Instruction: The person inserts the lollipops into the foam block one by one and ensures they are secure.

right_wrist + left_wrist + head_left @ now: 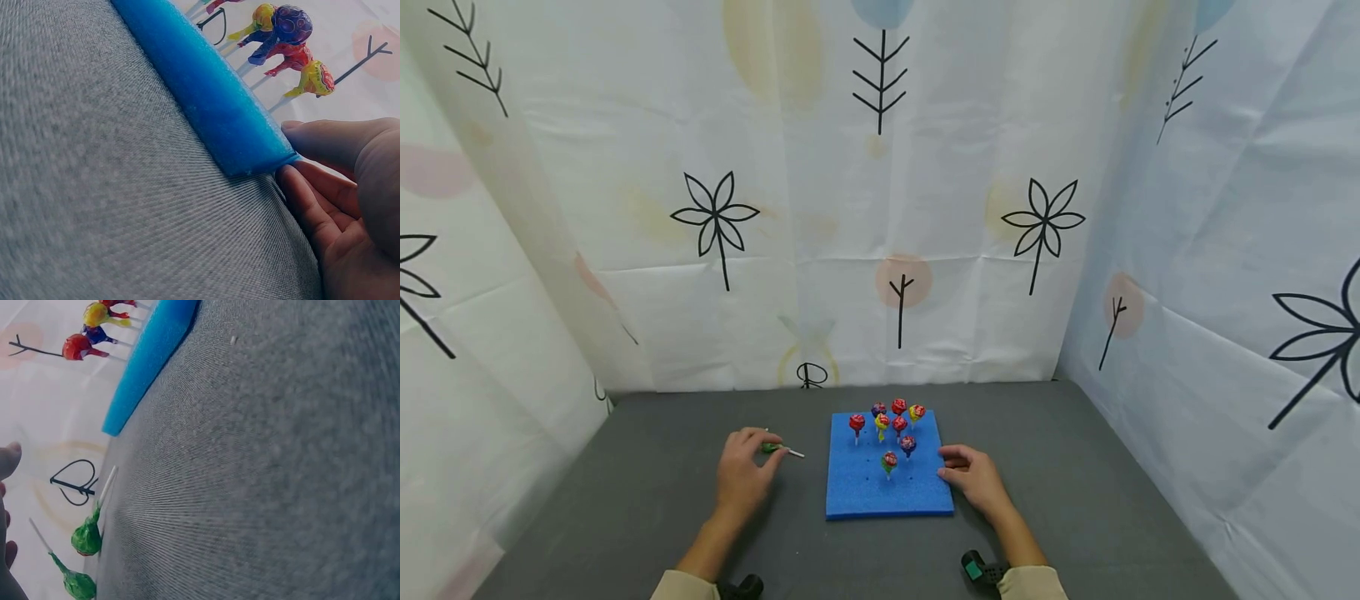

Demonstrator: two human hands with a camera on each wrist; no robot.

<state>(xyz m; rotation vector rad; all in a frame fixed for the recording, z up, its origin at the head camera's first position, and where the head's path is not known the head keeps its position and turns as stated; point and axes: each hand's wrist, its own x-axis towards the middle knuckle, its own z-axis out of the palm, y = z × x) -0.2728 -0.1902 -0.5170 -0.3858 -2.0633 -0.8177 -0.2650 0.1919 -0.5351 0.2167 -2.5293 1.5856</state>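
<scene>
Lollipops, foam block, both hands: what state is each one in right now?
Blue foam block: flat on the grey table.
Standing lollipops: upright, sticks in the foam.
Green lollipops: two, lying on the table.
Left hand: at the green lollipops; grip unclear.
Right hand: fingers against the foam's edge.
</scene>
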